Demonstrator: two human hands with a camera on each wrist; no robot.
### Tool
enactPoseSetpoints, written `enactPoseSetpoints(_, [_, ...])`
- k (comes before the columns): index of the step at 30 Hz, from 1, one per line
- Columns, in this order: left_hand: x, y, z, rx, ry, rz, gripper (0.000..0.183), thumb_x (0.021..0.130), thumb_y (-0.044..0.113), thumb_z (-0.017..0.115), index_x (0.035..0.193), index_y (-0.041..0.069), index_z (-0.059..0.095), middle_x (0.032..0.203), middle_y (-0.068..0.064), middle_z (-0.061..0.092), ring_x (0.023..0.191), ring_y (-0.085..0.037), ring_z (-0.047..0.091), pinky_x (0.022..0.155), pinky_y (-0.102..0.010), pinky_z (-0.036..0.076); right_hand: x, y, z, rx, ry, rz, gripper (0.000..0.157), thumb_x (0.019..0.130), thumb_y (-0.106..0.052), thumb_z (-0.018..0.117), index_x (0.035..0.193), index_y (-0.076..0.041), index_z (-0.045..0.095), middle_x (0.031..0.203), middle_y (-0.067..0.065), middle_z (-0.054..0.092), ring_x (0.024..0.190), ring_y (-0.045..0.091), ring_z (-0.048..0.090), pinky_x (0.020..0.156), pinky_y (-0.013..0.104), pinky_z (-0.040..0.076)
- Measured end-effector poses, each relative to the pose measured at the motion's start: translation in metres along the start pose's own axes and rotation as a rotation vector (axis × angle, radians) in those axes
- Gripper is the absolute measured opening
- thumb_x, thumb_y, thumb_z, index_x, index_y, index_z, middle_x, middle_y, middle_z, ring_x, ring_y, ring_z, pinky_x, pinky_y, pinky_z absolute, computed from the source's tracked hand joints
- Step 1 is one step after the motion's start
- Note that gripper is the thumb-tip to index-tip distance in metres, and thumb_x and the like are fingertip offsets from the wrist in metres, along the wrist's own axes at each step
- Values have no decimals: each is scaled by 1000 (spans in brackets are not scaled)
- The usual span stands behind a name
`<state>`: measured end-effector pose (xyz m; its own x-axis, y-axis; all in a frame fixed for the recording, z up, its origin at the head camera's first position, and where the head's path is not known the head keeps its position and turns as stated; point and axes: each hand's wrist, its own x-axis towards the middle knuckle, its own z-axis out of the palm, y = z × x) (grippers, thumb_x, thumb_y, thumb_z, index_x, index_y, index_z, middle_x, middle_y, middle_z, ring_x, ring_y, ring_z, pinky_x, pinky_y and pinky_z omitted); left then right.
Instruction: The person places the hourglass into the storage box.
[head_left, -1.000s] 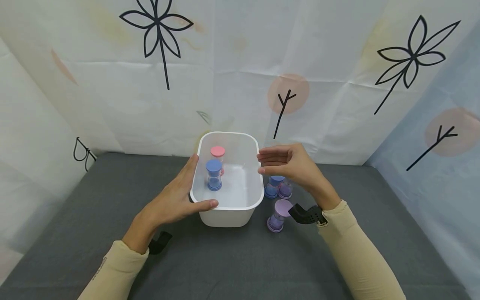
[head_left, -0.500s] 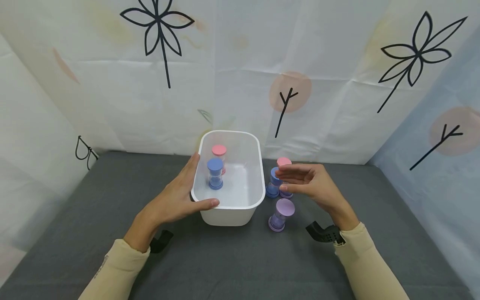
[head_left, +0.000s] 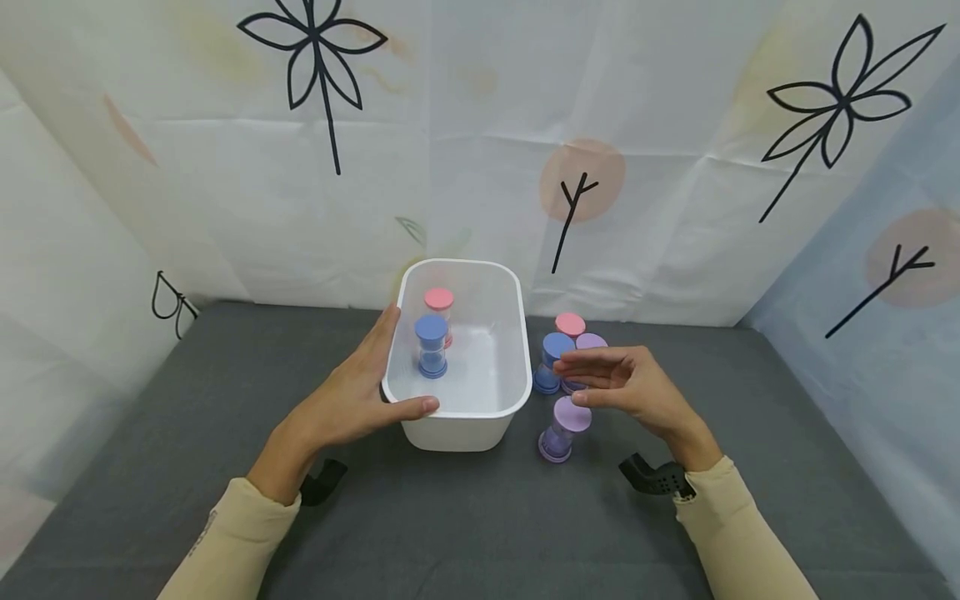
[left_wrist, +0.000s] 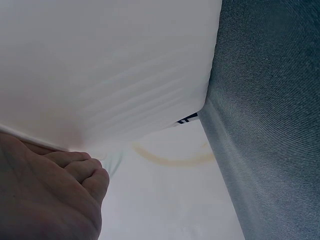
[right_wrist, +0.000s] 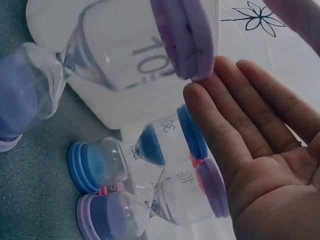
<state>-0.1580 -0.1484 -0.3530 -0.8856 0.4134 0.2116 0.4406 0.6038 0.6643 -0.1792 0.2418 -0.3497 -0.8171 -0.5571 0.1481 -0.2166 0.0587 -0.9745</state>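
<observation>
At the centre of the head view, touching a white bin [head_left: 455, 433] with the left hand [head_left: 347, 398], laying straight fingers against its left side and resting an outstretched thumb along the near rim at the lower-left corner. In the bin's left half, showing two upright timers: an inner blue timer [head_left: 432, 343] in front and, partly covered behind it, an inner pink timer [head_left: 438, 299].

Right of centre, holding the right hand [head_left: 633, 387] above the table [head_left: 450, 533], bending its fingers slightly, parting the thumb from them and gripping nothing. Just below the thumb, standing a near purple timer [head_left: 567, 421] upright; being unable to tell touch from a narrow gap there. Around and beyond the fingertips, grouping an outer blue timer [head_left: 557, 347], an outer pink timer [head_left: 570, 323] higher up and a far purple timer [head_left: 592, 341] to the right, partly hiding this cluster behind the fingers.

In the right wrist view, showing the near purple timer large across the upper left, with "10" on its glass; at lower centre, reading "30" on the outer blue timer and "10" on the far purple timer below it. At the bottom of the head view, wearing pale sleeves [head_left: 742, 533]; across the top, facing a patterned backdrop [head_left: 465, 100].
</observation>
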Motion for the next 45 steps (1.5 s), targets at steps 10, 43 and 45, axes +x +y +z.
enactPoseSetpoints(10, [1, 2, -1, -7, 12, 28, 124, 83, 54, 79, 163, 21, -10, 169, 0, -2, 151, -25, 17, 111, -61, 30, 2, 10, -4, 24, -161, -51, 50, 83, 11, 76, 130, 18, 57, 127, 26, 65, 118, 37, 64, 99, 38, 50])
enactPoseSetpoints(43, [1, 0, -2, -5, 26, 53, 123, 82, 55, 79, 164, 20, -7, 169, 0, 2, 151, -23, 16, 112, -60, 29, 3, 22, -6, -35, -325, 7, 50, 78, 11, 81, 125, 10, 65, 119, 40, 61, 113, 24, 67, 94, 33, 53])
enactPoseSetpoints(45, [1, 0, -2, -3, 24, 48, 123, 83, 55, 79, 164, 20, -7, 169, 0, 1, 152, -23, 15, 113, -60, 28, 3, 23, -7, -42, -329, 12, 50, 78, 10, 81, 126, 10, 65, 119, 39, 61, 113, 23, 67, 94, 33, 52])
